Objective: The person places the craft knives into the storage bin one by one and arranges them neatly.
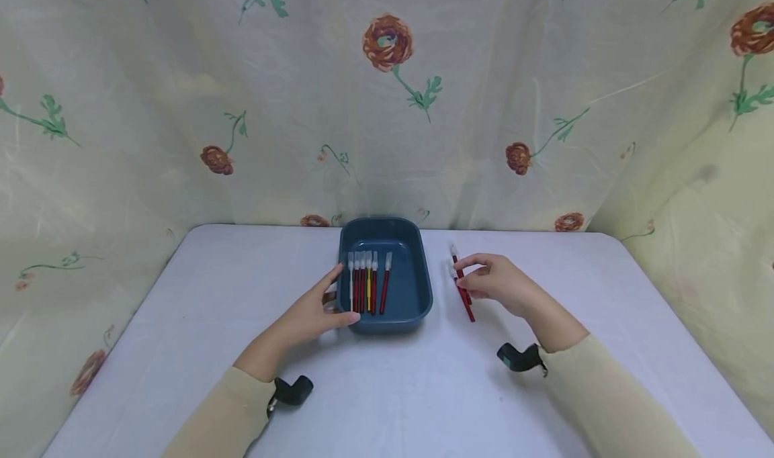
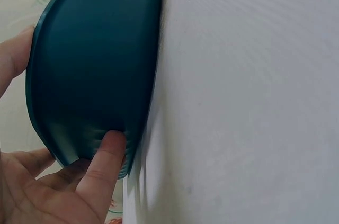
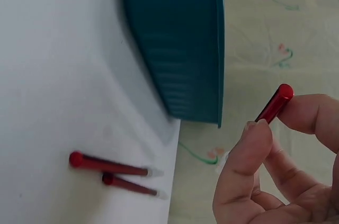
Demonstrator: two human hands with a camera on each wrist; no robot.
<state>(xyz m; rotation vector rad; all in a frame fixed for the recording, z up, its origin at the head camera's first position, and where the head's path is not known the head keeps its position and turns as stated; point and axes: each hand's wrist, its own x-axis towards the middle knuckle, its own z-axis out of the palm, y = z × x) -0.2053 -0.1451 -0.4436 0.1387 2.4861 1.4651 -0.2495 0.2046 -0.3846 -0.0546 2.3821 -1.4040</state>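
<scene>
A dark blue-green plastic tray [image 1: 408, 273] sits on the white table with several slim capped pens [image 1: 363, 283] lying side by side in it, most red, one yellow. My left hand [image 1: 314, 313] holds the tray at its left side, thumb at the near rim and other fingers along the outer wall [image 2: 90, 65]. Right of the tray, my right hand [image 1: 498, 283] pinches a red pen [image 3: 273, 105] between thumb and fingertips, its far part hidden by the fingers. Below it, two more red pens [image 3: 108, 164] lie close together on the table.
A pale flowered curtain [image 1: 290, 95] hangs behind the white table [image 1: 242, 277] and along its sides. A small black camera mount [image 1: 293, 391] is strapped at the left wrist, and another mount [image 1: 520, 357] at the right.
</scene>
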